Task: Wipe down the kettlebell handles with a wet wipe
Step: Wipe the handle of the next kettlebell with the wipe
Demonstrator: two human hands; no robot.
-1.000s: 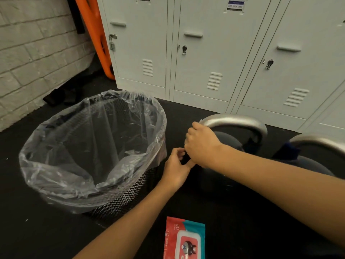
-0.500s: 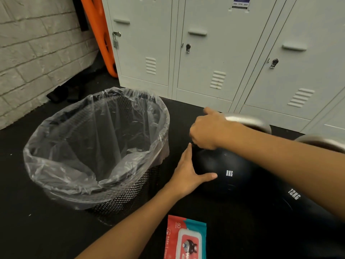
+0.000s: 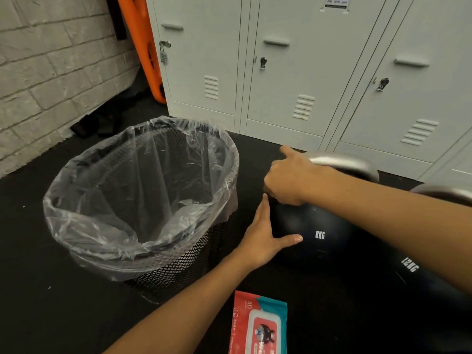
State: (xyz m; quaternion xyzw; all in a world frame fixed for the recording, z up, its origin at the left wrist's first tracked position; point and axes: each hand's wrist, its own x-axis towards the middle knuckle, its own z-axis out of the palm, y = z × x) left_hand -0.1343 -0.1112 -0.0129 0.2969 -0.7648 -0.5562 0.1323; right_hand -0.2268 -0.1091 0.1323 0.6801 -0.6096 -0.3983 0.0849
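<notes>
A black kettlebell marked 8KG [image 3: 316,223] stands on the dark floor, tipped toward me, with a silver handle [image 3: 344,163]. My right hand [image 3: 291,180] is closed around the left end of that handle, index finger sticking out; no wipe shows in it. My left hand [image 3: 265,236] lies flat against the ball's left side, fingers spread. A second kettlebell marked 12KG [image 3: 419,279] sits to the right under my right forearm, its silver handle [image 3: 445,192] partly visible. A red and teal wet wipe pack [image 3: 259,328] lies on the floor near me.
A black mesh bin [image 3: 178,272] with a clear plastic liner stands just left of the kettlebells. White lockers [image 3: 281,72] line the back. A brick wall [image 3: 51,80] is on the left, with an orange object [image 3: 143,47] leaning in the corner.
My left hand left my right hand and came to lie flat on the 8KG ball. The kettlebell tipped toward me, showing its marking. My right hand stayed on the handle's left end.
</notes>
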